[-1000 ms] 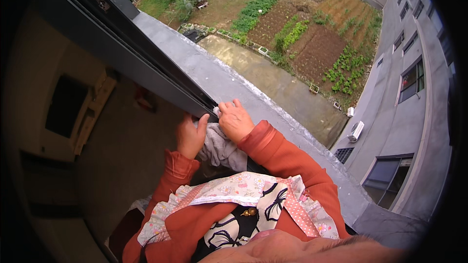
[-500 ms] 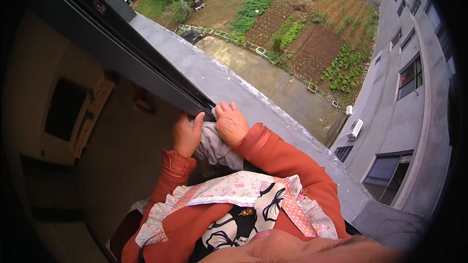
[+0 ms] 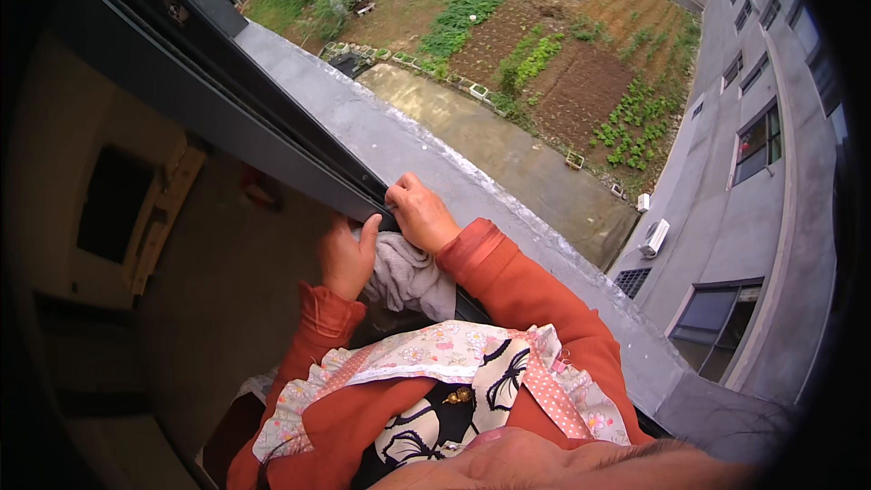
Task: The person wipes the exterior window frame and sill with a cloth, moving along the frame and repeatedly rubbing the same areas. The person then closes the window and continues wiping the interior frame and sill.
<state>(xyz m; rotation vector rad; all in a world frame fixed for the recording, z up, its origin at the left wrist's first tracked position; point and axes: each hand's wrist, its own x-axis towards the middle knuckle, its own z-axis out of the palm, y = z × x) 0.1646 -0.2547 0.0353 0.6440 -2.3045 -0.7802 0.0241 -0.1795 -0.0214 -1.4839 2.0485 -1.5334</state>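
Note:
A dark window frame (image 3: 263, 150) with a grooved edge slants from the upper left down to my hands. My left hand (image 3: 347, 259) grips its lower end from the room side, thumb raised against the frame and the other fingers partly hidden. On the outer side, my right hand (image 3: 422, 215) is closed with its fingertips at the grooved edge. A crumpled light grey cloth (image 3: 404, 272) hangs beneath and between both hands. Its upper part runs up under my right hand, where the fingers hide how it is pinched.
Beyond the frame lies a grey concrete ledge (image 3: 508, 213), dropping to a paved yard (image 3: 454, 122) and garden beds (image 3: 581, 100) far below. A grey building wall (image 3: 699, 191) with windows rises at the right. On the room side, a dark screen (image 3: 113, 204) stands at the left.
My right hand has shifted slightly up and left along the frame edge, its fingers more curled. More of the cloth shows below it. My left hand stays in place.

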